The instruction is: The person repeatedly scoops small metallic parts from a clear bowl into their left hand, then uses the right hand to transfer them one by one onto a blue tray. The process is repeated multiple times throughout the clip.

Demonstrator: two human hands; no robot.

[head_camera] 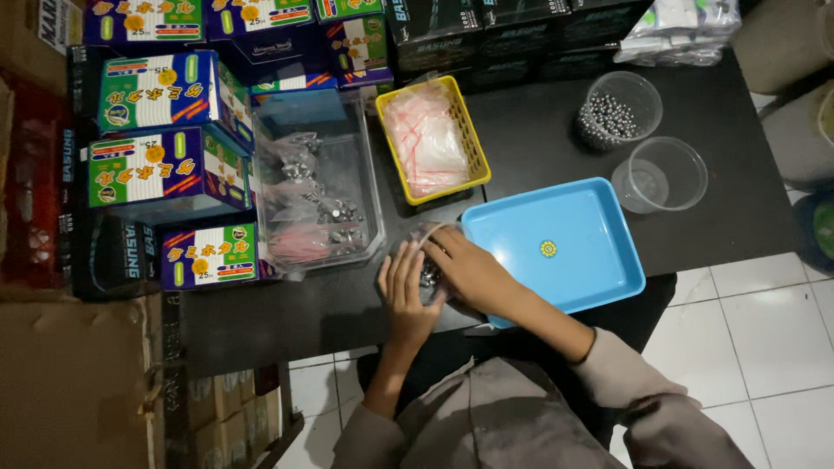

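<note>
Both my hands meet at the near edge of the black table [539, 130], closed around a small clear bag of metal balls [428, 271]. My left hand [406, 291] cups the bag from the left. From the right, my right hand [469, 269] grips it, resting against the left rim of a blue tray [599, 260]. Most of the bag is hidden between my fingers.
A clear bin [317, 187] with filled bags stands left of the hands, a yellow basket [430, 139] of empty zip bags behind them. Two clear cups sit at the back right, one [615, 111] with metal balls, one [662, 174] without. Coloured boxes [165, 169] stack on the left.
</note>
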